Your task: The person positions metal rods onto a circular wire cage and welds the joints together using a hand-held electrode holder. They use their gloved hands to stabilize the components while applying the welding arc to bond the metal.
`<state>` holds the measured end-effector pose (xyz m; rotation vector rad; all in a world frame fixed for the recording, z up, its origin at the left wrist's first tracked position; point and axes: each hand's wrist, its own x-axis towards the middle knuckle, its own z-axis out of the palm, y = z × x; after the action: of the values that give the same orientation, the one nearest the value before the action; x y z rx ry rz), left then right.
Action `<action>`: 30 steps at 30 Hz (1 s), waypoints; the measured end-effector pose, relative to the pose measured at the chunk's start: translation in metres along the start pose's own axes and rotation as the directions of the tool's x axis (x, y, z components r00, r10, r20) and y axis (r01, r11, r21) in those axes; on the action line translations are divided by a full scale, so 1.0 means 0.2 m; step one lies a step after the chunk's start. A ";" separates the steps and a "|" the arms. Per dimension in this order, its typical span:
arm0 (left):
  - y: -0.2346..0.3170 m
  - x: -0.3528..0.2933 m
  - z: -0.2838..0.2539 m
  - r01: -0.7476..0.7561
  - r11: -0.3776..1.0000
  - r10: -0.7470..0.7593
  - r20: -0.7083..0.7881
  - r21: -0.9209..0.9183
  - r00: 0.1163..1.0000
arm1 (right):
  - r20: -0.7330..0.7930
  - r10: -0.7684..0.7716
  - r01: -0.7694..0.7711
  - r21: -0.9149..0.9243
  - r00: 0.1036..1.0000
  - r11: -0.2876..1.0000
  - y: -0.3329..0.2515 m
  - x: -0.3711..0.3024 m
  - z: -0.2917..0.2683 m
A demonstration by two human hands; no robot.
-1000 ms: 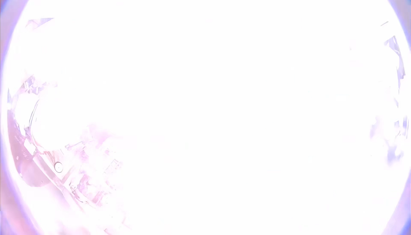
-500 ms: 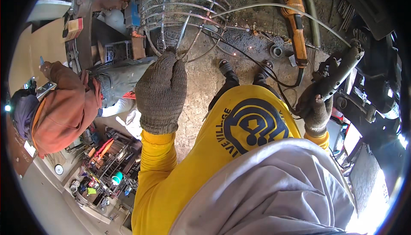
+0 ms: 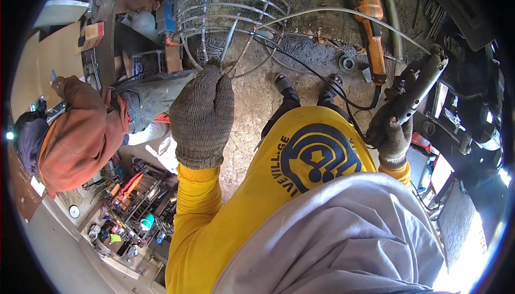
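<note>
The left hand pinches the wire cage by its near end, ahead of the feet, and the right hand wraps its fingers round a holder whose rod reaches the cage, which looks mostly built, though what is left cannot be told.

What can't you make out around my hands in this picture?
In the head view:
- Left hand: its fingertips are hidden behind the back of the hand, so how they grip the metal frame is unclear.
- Thin rod: its tip is too small to tell whether it touches the frame.
- Orange power tool: cut off by the upper edge.
</note>
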<state>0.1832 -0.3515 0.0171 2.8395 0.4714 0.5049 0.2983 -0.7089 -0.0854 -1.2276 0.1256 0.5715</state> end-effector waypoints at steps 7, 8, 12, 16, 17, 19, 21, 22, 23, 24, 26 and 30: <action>0.02 0.00 -0.01 0.049 0.999 -0.049 0.027 0.007 0.998 | 0.041 0.012 -0.013 0.013 0.999 1.000 -0.03 0.00 0.03; 0.02 0.00 -0.01 0.047 0.999 -0.047 0.026 0.016 0.999 | 0.047 0.012 -0.012 0.011 0.999 1.000 -0.03 0.00 0.03; 0.02 -0.01 0.00 0.050 0.999 -0.050 0.007 -0.021 0.999 | 0.025 0.001 -0.001 0.001 1.000 1.000 -0.02 0.00 0.04; 0.03 0.00 -0.03 0.053 0.997 -0.056 0.063 0.053 0.996 | 0.088 -0.008 0.010 -0.022 0.996 1.000 0.00 0.02 0.00; 0.04 0.00 -0.03 0.057 0.995 -0.062 0.069 0.078 0.996 | 0.110 -0.016 0.020 -0.028 0.994 0.999 0.00 0.03 0.00; 0.06 0.01 -0.03 0.063 0.990 -0.073 0.083 0.126 0.994 | 0.067 -0.032 0.034 -0.031 0.997 0.999 0.01 0.02 0.01; 0.03 0.01 -0.01 0.049 0.997 -0.052 0.043 0.063 0.998 | 0.066 0.019 -0.019 -0.004 0.998 1.000 -0.04 0.01 0.05; 0.02 0.01 0.01 0.029 0.999 -0.029 -0.007 -0.021 1.000 | 0.022 0.002 -0.002 0.003 1.000 1.000 -0.01 0.01 0.03; 0.04 0.01 -0.01 0.044 0.999 -0.044 0.021 -0.011 0.999 | 0.025 0.000 0.000 -0.005 1.000 1.000 0.00 0.01 0.02; 0.04 0.02 -0.01 0.044 0.999 -0.044 0.034 0.004 0.998 | 0.028 -0.001 0.002 -0.012 1.000 1.000 0.00 0.01 0.01; 0.06 0.03 -0.05 0.008 0.987 -0.025 0.102 0.161 0.994 | 0.154 0.103 -0.109 0.031 0.983 0.994 -0.02 0.03 -0.04; 0.08 0.04 -0.06 -0.088 0.938 0.033 0.165 0.335 0.986 | 0.010 -0.035 0.035 0.036 0.999 0.999 0.03 0.00 -0.02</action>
<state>0.1903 -0.3615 0.0344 3.2024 0.4836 0.2211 0.2957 -0.7116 -0.0920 -1.1899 0.1048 0.5426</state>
